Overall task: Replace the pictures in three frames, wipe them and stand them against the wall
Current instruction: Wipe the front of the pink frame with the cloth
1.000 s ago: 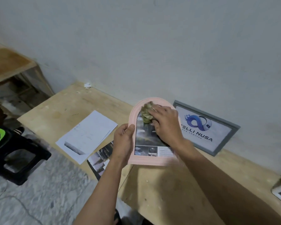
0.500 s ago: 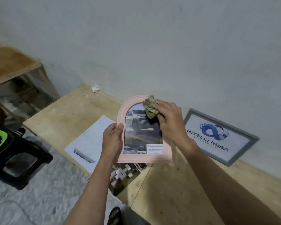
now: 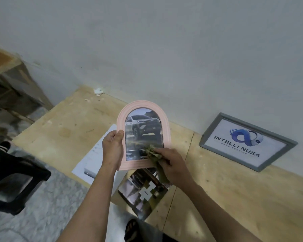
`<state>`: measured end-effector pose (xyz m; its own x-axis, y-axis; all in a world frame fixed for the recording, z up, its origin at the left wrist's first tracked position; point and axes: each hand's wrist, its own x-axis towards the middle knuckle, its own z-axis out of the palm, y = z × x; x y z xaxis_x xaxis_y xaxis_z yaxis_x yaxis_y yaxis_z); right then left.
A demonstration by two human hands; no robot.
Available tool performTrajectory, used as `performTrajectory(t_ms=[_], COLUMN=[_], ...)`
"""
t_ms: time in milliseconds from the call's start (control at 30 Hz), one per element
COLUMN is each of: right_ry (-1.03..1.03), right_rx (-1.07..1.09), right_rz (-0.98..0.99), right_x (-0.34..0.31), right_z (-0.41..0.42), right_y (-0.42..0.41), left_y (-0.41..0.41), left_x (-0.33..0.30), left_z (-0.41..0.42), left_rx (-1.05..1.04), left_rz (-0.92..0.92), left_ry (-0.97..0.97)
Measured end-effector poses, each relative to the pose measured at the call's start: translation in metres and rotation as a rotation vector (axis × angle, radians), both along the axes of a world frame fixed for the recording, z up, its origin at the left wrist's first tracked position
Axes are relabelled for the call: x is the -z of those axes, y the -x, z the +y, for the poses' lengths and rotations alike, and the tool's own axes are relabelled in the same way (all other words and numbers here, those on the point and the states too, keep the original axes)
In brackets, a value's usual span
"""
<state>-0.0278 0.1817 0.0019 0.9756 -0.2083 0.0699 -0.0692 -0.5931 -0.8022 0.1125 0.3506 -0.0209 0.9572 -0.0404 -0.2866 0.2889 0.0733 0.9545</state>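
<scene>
Head view: pink arched frame [image 3: 143, 135] held up at frame centre, above the plywood bench [image 3: 234, 198]. Left hand [image 3: 112, 147] grips its left edge, thumb on front. Right hand [image 3: 171, 165] pinches a crumpled olive rag [image 3: 153, 153] w/ fingers curled round it, at the lower right of the glazing. Frame looks light, stiff, ribbed plastic w/ a probably slick, fragile front, so hold by the rim. Grey rectangular frame [image 3: 247, 142] leans on the wall [image 3: 164, 49], right of centre.

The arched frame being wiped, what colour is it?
Pale pink arched frame, seen in the head view.
</scene>
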Motion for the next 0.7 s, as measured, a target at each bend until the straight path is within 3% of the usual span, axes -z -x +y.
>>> performTrajectory(t_ms=[133,300,567,700], right_ry=[-0.457,-0.59,-0.347,0.097], right_rx=[0.184,0.428,0.475,0.389], right_rz=[0.096,0.078,0.182,0.228], right_x=[-0.008,-0.003,0.041,0.086], right_z=[-0.013,-0.056,-0.127,-0.157], right_y=[-0.019,-0.045,-0.098,-0.13], left_y=[-0.008,-0.013,-0.028,-0.035], left_x=[0.012,0.025,0.048,0.063], left_z=[-0.002,-0.009,-0.022,-0.035], left_rx=[0.043,-0.002,-0.011,-0.024], left_rz=[-0.001,0.075,0.094,0.127], left_ry=[-0.056,-0.107,-0.179,-0.137])
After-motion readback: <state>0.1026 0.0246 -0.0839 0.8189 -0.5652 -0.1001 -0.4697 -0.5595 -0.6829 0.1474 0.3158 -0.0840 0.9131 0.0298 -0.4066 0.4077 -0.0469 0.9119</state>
